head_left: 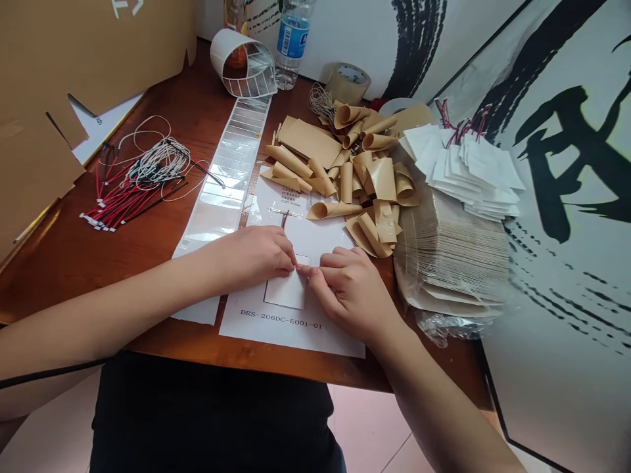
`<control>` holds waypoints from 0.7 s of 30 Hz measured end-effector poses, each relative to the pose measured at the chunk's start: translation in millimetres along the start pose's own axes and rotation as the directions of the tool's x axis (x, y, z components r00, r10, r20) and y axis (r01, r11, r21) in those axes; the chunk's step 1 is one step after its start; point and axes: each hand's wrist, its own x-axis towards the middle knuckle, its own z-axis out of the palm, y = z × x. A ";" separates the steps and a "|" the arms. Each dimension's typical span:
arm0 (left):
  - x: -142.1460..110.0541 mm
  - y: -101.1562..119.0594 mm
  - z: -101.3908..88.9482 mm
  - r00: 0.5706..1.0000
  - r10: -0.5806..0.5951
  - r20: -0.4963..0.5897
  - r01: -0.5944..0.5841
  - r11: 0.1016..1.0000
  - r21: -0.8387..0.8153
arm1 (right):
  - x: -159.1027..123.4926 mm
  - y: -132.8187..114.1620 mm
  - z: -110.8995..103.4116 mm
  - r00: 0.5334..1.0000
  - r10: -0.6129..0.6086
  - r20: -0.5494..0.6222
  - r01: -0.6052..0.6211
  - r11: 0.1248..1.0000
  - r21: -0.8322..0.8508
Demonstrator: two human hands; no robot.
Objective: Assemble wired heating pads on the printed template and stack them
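A flat white square piece point(286, 293) lies on a printed white sheet point(296, 332) in front of me, within a dark outline. Red and black wires point(285, 219) run up the sheet just above my left hand. My left hand point(266, 253) comes in over the square's upper part with bent fingers pressed together. From the other side, my right hand point(348, 286) has its index finger stretched to meet the left fingertips, its other fingers curled. Anything between the touching fingertips is hidden.
Rolled brown paper pieces point(346, 182) are heaped behind my hands. White squares with wires point(468, 167) lie on a brown paper stack point(458, 256) at right. A label strip point(217, 190), wire bundle point(158, 164), cardboard point(98, 79) and bottle point(292, 43) are also around.
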 end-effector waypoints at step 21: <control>20.5 22.9 35.1 0.983 -0.140 0.116 0.123 0.982 0.143 | 4.1 3.0 -0.2 0.826 0.137 -0.546 -0.087 0.989 0.116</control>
